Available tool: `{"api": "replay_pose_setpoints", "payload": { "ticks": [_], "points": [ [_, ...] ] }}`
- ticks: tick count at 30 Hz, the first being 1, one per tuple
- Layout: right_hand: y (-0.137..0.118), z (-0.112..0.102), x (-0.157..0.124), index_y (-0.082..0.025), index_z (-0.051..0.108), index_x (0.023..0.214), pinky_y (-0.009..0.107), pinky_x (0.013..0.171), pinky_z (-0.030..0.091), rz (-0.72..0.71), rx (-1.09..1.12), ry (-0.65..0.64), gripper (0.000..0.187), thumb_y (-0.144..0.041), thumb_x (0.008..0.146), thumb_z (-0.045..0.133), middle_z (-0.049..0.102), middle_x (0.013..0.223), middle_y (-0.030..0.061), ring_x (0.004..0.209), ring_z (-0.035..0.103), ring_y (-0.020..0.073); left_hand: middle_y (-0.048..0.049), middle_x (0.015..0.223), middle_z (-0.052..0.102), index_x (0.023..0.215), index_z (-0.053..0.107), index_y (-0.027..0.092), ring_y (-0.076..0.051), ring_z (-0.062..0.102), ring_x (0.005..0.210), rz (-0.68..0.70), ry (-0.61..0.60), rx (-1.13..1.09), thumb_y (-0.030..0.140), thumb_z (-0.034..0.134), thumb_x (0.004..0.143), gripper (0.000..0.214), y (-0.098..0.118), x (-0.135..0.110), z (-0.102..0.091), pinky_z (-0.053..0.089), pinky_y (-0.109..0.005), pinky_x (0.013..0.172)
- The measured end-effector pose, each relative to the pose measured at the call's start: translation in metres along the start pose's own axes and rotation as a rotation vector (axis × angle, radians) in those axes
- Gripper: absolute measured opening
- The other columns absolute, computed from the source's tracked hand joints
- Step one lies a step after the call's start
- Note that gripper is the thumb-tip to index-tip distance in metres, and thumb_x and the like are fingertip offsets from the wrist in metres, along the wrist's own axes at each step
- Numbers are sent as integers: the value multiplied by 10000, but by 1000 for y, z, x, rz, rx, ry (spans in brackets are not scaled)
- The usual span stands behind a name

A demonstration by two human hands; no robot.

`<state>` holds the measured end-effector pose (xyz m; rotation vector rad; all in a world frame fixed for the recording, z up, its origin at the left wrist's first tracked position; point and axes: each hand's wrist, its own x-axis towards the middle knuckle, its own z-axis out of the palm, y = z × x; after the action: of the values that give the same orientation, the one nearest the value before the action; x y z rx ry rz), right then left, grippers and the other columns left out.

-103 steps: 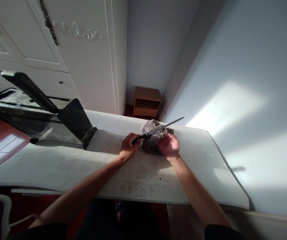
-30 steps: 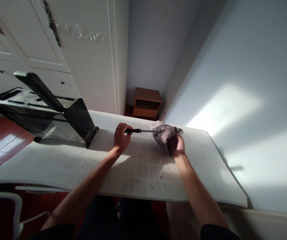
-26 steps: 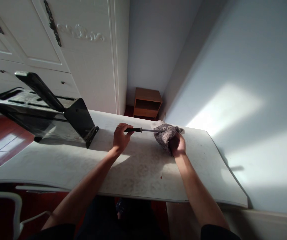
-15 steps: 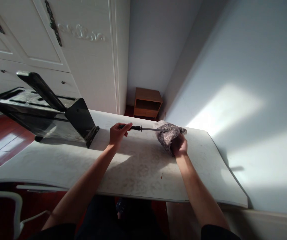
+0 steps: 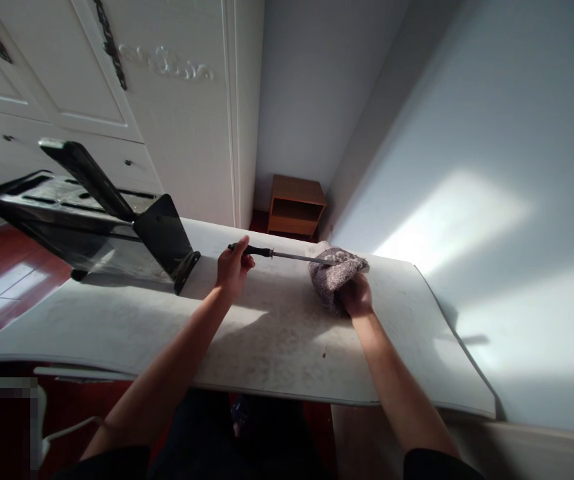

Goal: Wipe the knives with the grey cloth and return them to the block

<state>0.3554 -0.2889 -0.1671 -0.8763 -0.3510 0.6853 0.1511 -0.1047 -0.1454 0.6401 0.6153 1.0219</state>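
Observation:
My left hand (image 5: 233, 268) is closed round the black handle of a honing steel (image 5: 294, 257), held nearly level above the table. Its thin grey rod points right, and the far end lies on or in the folds of a grey speckled cloth (image 5: 329, 277). My right hand (image 5: 357, 293) grips that cloth from its near right side; the cloth hides most of the fingers. To the left of my left hand stands a black knife block (image 5: 131, 230) with a dark handle slanting up out of it.
Under both hands is a white table (image 5: 277, 347) with brown smudges and a small brown speck. White cabinets (image 5: 181, 133) stand behind on the left. A small wooden nightstand (image 5: 297, 190) is in the far corner, and a pale wall (image 5: 517, 167) runs along the right.
My left hand has shifted slightly left, drawing the honing steel's handle away from the cloth and tilting it a little. My right hand stays on the cloth.

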Motion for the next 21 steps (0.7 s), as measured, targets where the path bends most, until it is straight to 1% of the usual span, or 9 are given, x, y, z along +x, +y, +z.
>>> {"api": "replay_pose_setpoints", "payload": {
  "ticks": [2, 5, 8, 10, 12, 14, 17, 21],
  "points": [
    [-1, 3, -3, -241, 658, 798, 395, 801, 598, 9, -10, -13, 182, -246, 633, 734, 742, 837, 16, 823, 698, 219, 66, 523, 521, 699, 557, 148, -49, 503, 452, -63, -49, -90, 311, 868, 610, 362, 1, 0, 0, 414, -172, 449],
    [-3, 4, -7, -254, 641, 815, 377, 824, 587, 38, -22, -19, 227, -236, 608, 731, 737, 821, -2, 820, 698, 208, 54, 553, 531, 776, 609, 129, -52, 532, 498, -144, -105, -162, 310, 845, 672, 315, 1, 1, -2, 449, -171, 491],
    [-5, 2, -10, -250, 630, 897, 362, 869, 561, 101, -54, -52, 312, -250, 602, 733, 738, 856, 14, 857, 705, 211, 32, 589, 560, 810, 631, 124, -53, 541, 511, -184, -83, -202, 342, 791, 753, 276, 1, 2, -3, 458, -175, 507],
    [-5, -1, -11, -236, 637, 921, 358, 879, 549, 126, -92, -74, 357, -255, 578, 733, 738, 854, 29, 855, 703, 221, 6, 659, 613, 816, 635, 127, -53, 550, 525, -205, -76, -231, 361, 762, 787, 268, 1, 3, -4, 470, -180, 523],
    [-5, -5, -11, -223, 654, 883, 372, 853, 552, 128, -130, -79, 356, -250, 535, 725, 740, 828, 39, 807, 696, 231, -15, 735, 655, 798, 631, 132, -50, 551, 537, -235, -90, -266, 375, 742, 807, 267, 2, 3, -4, 487, -188, 548],
    [-5, -10, -10, -219, 660, 806, 401, 794, 561, 120, -160, -74, 324, -239, 486, 708, 740, 786, 41, 728, 683, 239, -28, 781, 676, 773, 627, 136, -55, 557, 554, -253, -95, -299, 384, 723, 823, 271, 3, 2, -3, 499, -196, 569],
    [-6, -19, -9, -215, 646, 709, 431, 706, 559, 105, -195, -67, 268, -217, 444, 686, 731, 717, 41, 618, 651, 236, -29, 767, 673, 749, 625, 140, -70, 585, 600, -208, -51, -347, 379, 691, 853, 269, 4, 0, 0, 504, -196, 587],
    [-12, -28, -7, -210, 623, 622, 427, 652, 553, 91, -221, -54, 178, -194, 459, 692, 713, 649, 36, 578, 637, 235, -21, 754, 668, 747, 633, 146, -57, 559, 574, -132, -12, -391, 361, 648, 891, 259, 5, -4, 2, 496, -188, 585]
  ]
}}
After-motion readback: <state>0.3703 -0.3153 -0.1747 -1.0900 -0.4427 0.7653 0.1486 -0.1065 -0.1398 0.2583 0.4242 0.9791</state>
